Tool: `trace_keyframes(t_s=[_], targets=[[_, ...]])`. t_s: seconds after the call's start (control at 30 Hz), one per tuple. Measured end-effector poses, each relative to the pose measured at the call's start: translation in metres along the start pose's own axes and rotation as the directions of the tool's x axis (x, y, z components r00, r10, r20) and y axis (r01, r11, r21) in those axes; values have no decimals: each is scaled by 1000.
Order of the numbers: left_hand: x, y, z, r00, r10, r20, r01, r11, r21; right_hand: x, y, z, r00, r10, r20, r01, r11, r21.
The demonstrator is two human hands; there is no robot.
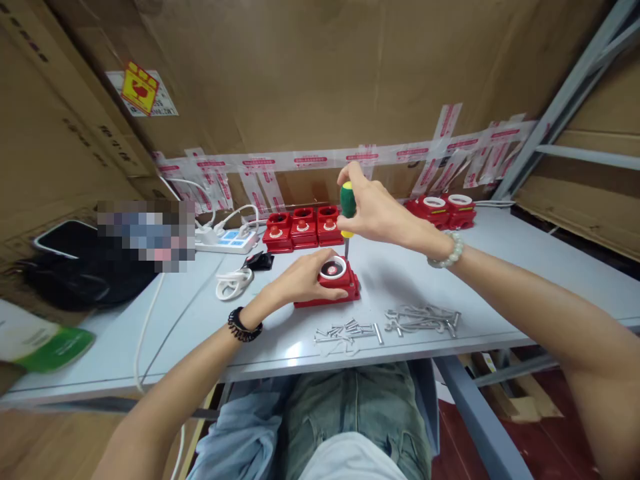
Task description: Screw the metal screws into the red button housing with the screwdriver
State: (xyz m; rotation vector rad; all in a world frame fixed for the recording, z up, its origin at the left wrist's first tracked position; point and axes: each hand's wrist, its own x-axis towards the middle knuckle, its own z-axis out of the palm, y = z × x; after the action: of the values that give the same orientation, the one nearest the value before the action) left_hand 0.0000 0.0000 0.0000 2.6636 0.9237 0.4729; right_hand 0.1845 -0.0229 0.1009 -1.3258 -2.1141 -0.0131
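My left hand is wrapped over a red box-shaped device with a white ring on top, pressing it to the white table. In my right hand is a green and yellow screwdriver, held upright with the fingers around its handle. Its shaft points down at the far right corner of the red device; the tip's exact contact is too small to make out. Nearer to me lie loose screws and, to their right, a pile of metal wrenches.
Several red units with red knobs stand in a row at the back. More red units with white rings sit at the back right. A power strip, a coiled white cable and a black bag are on the left. Cardboard walls the rear.
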Motion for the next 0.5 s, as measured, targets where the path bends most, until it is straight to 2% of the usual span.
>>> trace_keyframes(t_s=[0.27,0.4,0.5], targets=[[0,2,0,1000,-16,2,16,1000,-9,1,-1,-17,994,27,-105,-14,992,127],[0,1,0,1000,-7,11,7,999,-35,-12,-1,-31,987,40,-153,-17,989,145],[-4,2,-5,999,24,-36,-25,999,-37,-29,-1,-30,989,44,-140,-17,983,185]])
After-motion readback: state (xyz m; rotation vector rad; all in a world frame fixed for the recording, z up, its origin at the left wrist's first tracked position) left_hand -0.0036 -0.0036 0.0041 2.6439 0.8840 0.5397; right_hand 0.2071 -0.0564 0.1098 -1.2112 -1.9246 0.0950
